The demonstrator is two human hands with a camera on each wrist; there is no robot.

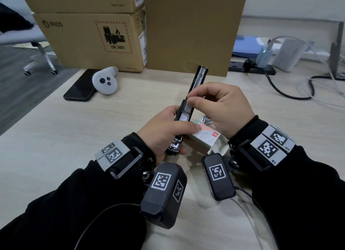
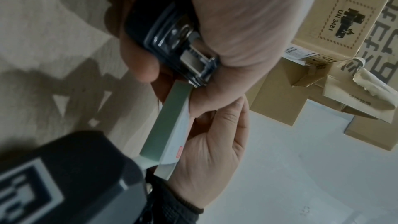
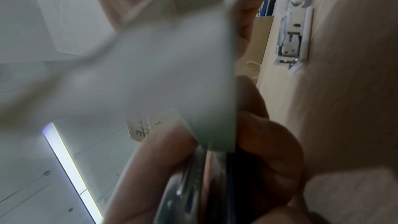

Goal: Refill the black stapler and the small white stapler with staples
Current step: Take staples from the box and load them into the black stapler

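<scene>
At the centre of the head view, the left hand (image 1: 164, 126) is gripping the opened black stapler (image 1: 194, 89), fingers wrapped around its base. The right hand (image 1: 222, 107) is pinching at its staple channel. The small white stapler (image 3: 293, 40) is lying on the table (image 1: 74, 134) at upper right of the right wrist view.

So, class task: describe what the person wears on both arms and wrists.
Both arms wear black sleeves. Each wrist carries a black strap with grey blocks bearing black-and-white square markers, plus a black box camera with the same markers and a thin black cable. The left hand and right hand are bare.
</scene>
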